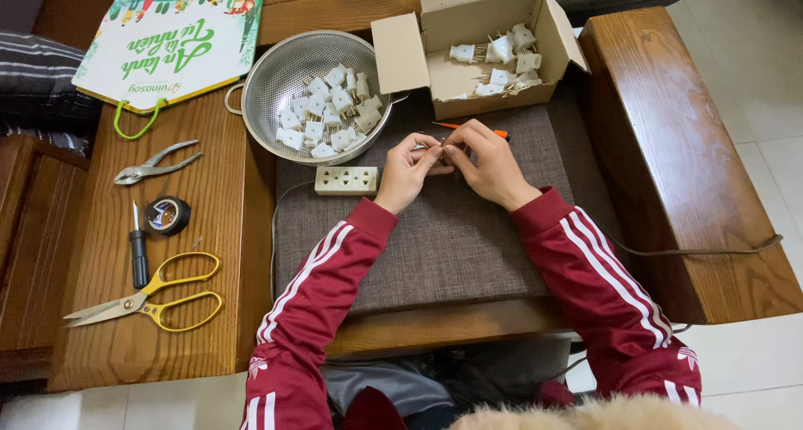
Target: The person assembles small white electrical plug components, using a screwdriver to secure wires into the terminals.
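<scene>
— Now, what is held over the mat (443,246)?

— A small part (438,148), partly hidden, is pinched between both hands. The left hand (407,172) is closed on it from one side, the right hand (485,164) from the other, fingertips meeting. What kind of part it is cannot be told; something thin and metallic is just seen at the fingers.

— And where is that in relation to the rest?

— Above the far half of the grey mat, just in front of the box (468,49). White plugs (502,58) are seen in the open cardboard box. More of them are heaped in the metal colander (276,87) to the left of the box.

— What is nearest the left hand?

— A cream socket strip (346,180) is laid flat just beside it, below the colander. An orange-handled tool (477,130) is partly covered behind the right hand.

— And on the wooden counter (217,313) to the left?

— Pliers (155,163), a tape roll (167,215), a black-handled screwdriver (138,250) and yellow scissors (150,298) are set out, well apart from the hands. A green paper bag (180,37) is lying at the far corner.
</scene>
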